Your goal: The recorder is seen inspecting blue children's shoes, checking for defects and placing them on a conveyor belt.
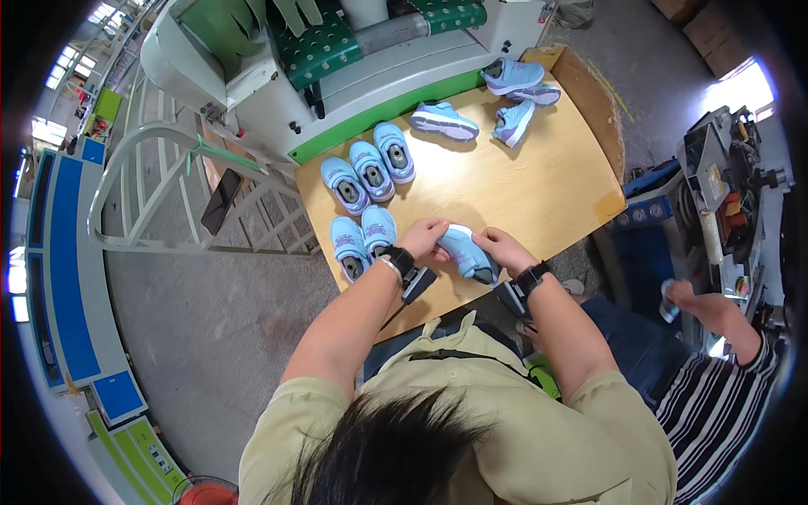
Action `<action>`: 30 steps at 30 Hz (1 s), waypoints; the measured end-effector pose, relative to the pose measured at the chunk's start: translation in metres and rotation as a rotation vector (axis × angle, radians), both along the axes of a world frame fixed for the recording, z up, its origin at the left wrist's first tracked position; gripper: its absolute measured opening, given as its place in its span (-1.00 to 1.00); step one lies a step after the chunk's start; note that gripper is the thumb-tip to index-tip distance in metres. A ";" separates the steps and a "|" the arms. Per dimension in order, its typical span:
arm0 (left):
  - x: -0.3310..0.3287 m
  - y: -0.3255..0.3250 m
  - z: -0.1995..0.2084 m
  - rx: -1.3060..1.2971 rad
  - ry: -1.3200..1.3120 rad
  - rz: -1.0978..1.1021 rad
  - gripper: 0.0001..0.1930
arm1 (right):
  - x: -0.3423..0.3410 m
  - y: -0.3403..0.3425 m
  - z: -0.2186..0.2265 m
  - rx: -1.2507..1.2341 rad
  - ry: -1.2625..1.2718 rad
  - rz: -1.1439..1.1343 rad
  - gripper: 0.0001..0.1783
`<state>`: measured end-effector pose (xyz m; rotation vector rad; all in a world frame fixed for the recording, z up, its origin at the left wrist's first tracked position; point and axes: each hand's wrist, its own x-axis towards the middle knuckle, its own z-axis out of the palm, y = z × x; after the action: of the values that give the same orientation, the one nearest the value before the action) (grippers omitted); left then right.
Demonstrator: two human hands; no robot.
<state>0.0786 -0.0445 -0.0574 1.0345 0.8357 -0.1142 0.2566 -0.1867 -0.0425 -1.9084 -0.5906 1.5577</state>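
Note:
Between my two hands is a light blue sneaker [461, 249] with a white sole edge, held above the near side of the wooden table [505, 198]. My left hand [427, 239] is closed on the shoe's left end. My right hand [502, 250] grips its right side, near the dark opening. To the left, several matching light blue sneakers [369, 171] stand in two groups, with dark inserts in their openings. Another sneaker [445, 122] lies on its side toward the far edge. A small heap of sneakers [515, 93] sits at the far right corner.
Behind the table stands a white machine with a green dotted belt [328, 46]. A white metal rack [143, 189] with a phone [221, 202] on it is at the left. A cardboard piece [593, 105] borders the table's right. A co-worker in a striped shirt [715, 412] sits at the right.

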 end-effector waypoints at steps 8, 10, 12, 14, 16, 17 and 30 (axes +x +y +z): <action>-0.036 -0.004 0.076 -0.084 -0.365 -0.098 -0.53 | -0.010 -0.029 0.034 0.255 0.486 -0.091 -0.59; -0.039 -0.005 0.088 -0.113 -0.343 -0.088 -0.51 | -0.016 -0.029 0.041 0.282 0.614 -0.097 -0.52; -0.042 -0.005 0.096 -0.088 -0.431 -0.081 -0.50 | -0.019 -0.028 0.048 0.269 0.690 -0.073 -0.48; -0.046 -0.001 0.101 -0.019 -0.422 -0.111 -0.49 | -0.020 -0.029 0.054 0.248 0.769 -0.040 -0.45; -0.050 -0.001 0.104 0.049 -0.403 -0.142 -0.48 | -0.018 -0.031 0.058 0.095 0.929 0.030 -0.45; -0.051 -0.002 0.105 0.089 -0.400 -0.139 -0.47 | -0.018 -0.033 0.058 0.092 0.928 0.040 -0.45; -0.049 -0.024 0.126 -0.169 -0.692 0.101 -0.34 | -0.027 -0.028 0.059 0.095 1.201 0.065 -0.30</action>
<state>0.0292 -0.0685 0.0689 0.7899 0.2393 0.2467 0.2300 -0.2150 0.0165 -0.6117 -0.1581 2.2616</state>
